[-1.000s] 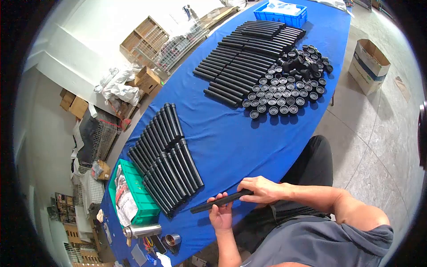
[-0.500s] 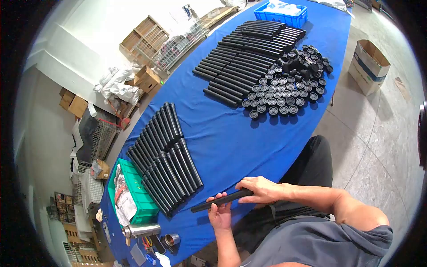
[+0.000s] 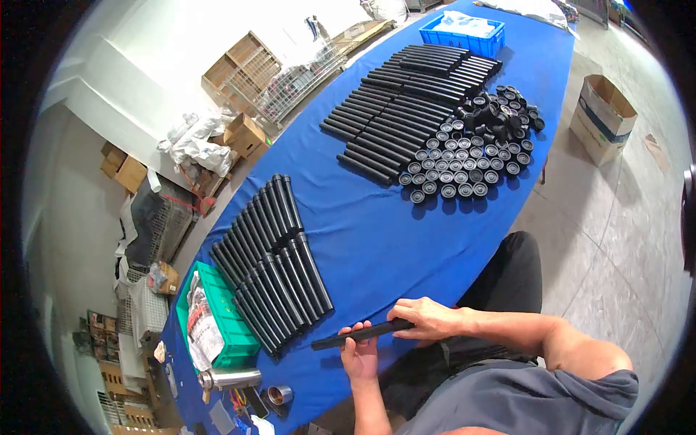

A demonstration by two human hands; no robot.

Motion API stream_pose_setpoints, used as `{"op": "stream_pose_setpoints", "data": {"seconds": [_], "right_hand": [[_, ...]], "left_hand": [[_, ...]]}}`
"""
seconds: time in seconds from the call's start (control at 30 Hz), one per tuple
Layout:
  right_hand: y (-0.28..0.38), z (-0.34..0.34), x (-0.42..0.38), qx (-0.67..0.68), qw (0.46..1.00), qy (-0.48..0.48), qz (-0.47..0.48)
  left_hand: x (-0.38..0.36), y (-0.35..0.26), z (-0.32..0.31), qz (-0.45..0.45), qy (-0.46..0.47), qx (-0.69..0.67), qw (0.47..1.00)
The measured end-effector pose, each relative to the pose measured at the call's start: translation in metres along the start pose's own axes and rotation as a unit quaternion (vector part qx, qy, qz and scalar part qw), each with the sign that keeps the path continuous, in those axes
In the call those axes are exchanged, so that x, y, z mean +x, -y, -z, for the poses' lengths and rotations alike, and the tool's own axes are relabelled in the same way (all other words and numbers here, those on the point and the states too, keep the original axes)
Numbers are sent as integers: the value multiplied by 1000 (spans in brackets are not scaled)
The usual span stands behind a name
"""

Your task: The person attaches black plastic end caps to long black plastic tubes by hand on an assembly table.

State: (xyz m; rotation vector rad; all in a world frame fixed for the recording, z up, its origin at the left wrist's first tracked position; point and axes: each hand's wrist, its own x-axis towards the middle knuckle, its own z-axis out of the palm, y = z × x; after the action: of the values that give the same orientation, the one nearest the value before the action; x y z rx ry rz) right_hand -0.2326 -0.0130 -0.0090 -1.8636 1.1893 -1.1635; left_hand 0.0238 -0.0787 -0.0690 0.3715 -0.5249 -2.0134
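A black tube (image 3: 330,341) is held nearly level above the near edge of the blue-covered table. My left hand (image 3: 360,354) supports it from below around its middle, palm up. The fingers of my right hand (image 3: 426,317) are wrapped over its right end, hiding that end. To the left, capped black tubes (image 3: 272,268) lie side by side in two overlapping rows. Farther up the table are rows of plain black tubes (image 3: 406,109), and beside them many round black caps (image 3: 453,163), some piled up.
A green crate (image 3: 235,330) with cloth stands at the left edge, near a metal cylinder (image 3: 230,378), a metal cup (image 3: 279,395) and small tools. At the far end is a blue bin (image 3: 493,43). A cardboard box (image 3: 600,123) stands on the floor at right.
The view has shifted slightly, so the table's contents appear a little lower. The tube is tilted less, and my right hand has moved slightly along with it.
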Motion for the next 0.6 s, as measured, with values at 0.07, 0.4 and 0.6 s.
{"op": "stream_pose_setpoints", "data": {"seconds": [0.07, 0.4, 0.6], "right_hand": [[-1, 0, 0, 4, 1000, 10, -16], [-2, -1, -1, -3, 1000, 10, -15], [8, -1, 1, 19, 1000, -20, 1]], "left_hand": [[-1, -1, -2, 3, 0, 0, 1000], [-2, -2, -3, 7, -7, 9, 1000], [-1, -2, -3, 8, -3, 16, 1000]]}}
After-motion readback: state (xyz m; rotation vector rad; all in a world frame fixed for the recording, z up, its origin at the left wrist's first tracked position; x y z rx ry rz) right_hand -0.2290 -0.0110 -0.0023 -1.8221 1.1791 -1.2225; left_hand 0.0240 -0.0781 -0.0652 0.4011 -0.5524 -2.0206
